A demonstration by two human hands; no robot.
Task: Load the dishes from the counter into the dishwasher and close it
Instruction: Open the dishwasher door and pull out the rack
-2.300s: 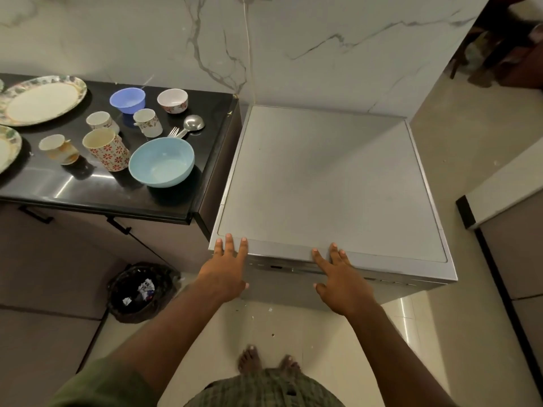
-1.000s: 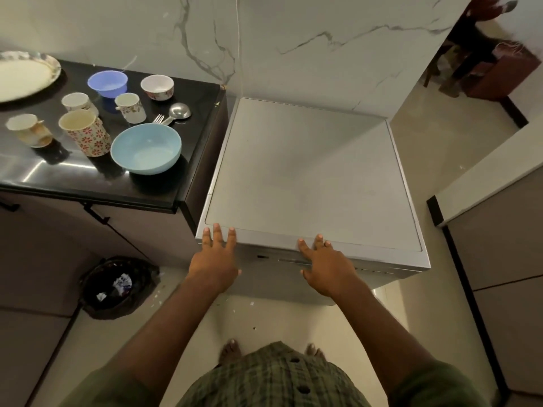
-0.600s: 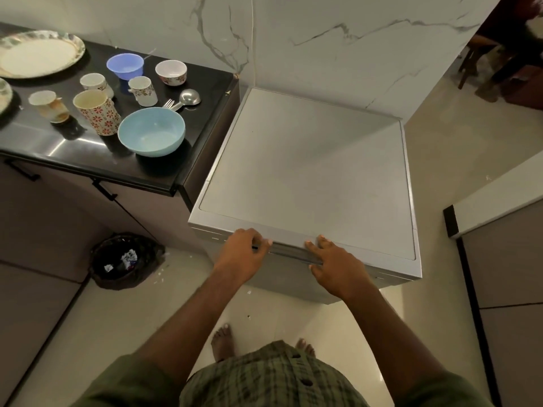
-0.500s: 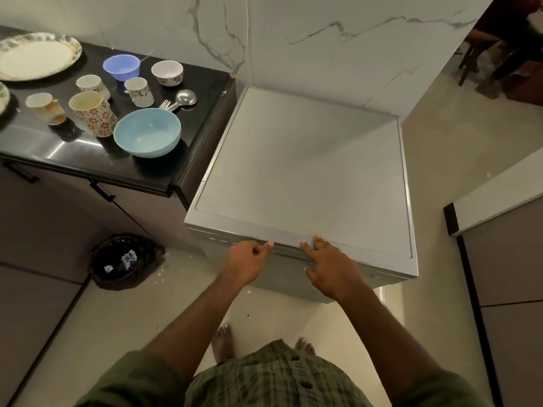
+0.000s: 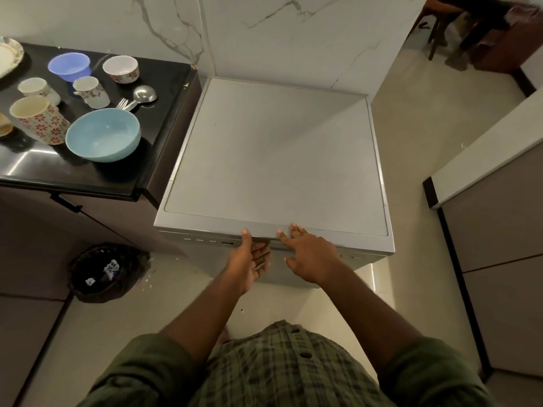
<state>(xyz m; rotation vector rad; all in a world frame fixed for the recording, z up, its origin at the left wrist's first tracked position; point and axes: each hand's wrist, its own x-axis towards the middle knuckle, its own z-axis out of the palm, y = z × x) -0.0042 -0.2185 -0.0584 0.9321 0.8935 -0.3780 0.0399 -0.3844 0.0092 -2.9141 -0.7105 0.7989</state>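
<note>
Head view: dishwasher (image 5: 273, 160) at centre, door shut, grey top bare. Left hand (image 5: 249, 261) palm-up at the door's upper front lip, fingers hooked under it and thumb on the edge, so grasping the door lip. Right hand (image 5: 305, 254) just beside it on the right, released, straight fingers resting on the top's near edge. Dishes unloaded on the black counter (image 5: 88, 174) at left: light blue bowl (image 5: 102, 135) nearest, floral mug (image 5: 39, 118), small cups (image 5: 89, 91), purple bowl (image 5: 69, 66), spoon (image 5: 142, 95) farther back. Bin (image 5: 102, 271) on the floor below.

Step in hand, judged: opening the door, no dish loaded yet. Next move calls for a firm pull toward the body and downward, feet clear of the swing
</note>
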